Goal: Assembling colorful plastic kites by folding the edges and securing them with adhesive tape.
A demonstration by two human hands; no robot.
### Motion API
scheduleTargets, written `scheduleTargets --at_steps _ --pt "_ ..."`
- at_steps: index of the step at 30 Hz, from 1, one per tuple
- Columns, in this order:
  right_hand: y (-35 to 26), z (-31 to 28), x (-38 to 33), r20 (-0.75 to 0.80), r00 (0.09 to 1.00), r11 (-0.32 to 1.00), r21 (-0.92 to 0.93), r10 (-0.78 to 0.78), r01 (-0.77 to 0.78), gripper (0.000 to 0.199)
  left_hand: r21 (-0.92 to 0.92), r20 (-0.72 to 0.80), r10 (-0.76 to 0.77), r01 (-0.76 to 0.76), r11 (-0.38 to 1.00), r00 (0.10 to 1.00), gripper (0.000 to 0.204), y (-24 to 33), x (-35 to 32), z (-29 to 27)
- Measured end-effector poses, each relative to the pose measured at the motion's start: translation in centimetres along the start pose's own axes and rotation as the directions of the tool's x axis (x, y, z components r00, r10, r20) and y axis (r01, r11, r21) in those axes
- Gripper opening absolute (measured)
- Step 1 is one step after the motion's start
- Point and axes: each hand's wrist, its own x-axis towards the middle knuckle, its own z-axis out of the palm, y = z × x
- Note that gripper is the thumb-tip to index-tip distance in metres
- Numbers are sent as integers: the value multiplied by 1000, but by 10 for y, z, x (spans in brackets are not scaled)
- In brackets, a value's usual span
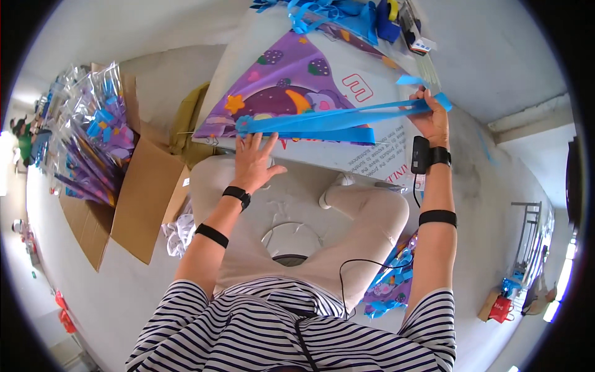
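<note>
Grip of the right hand (pixel 432 119) is closed on the long, flat blue fabric streamer (pixel 291 126), to the right of the purple, star-printed triangular fabric panel (pixel 290 65); the left hand (pixel 251 164), fingers outstretched, rests on the streamer at the panel's lower-left edge. Apply light, even tension, as twisting appears the likely fault.
</note>
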Motion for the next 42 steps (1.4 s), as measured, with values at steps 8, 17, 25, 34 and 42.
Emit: scheduleTargets --at_steps 8,17,25,34,42 --pt "-15 -115 -10 -553 826 978 -206 -107 -12 30 31 -15 2 -2 1000 1000 97 2 0 1" --pt "2 -102 -28 -46 678 -159 -959 -734 -236 43 42 39 -23 22 999 999 97 4 2 1" --pt "138 44 -26 315 938 -550 -814 -147 187 37 12 48 -51 51 999 998 91 7 3 -5" --pt "107 31 8 -130 991 -700 -705 -26 -111 42 11 97 -86 85 996 992 90 6 1 -7" --pt "86 9 9 -207 978 -570 -803 -12 -177 30 27 108 -76 74 997 991 94 6 1 -4"
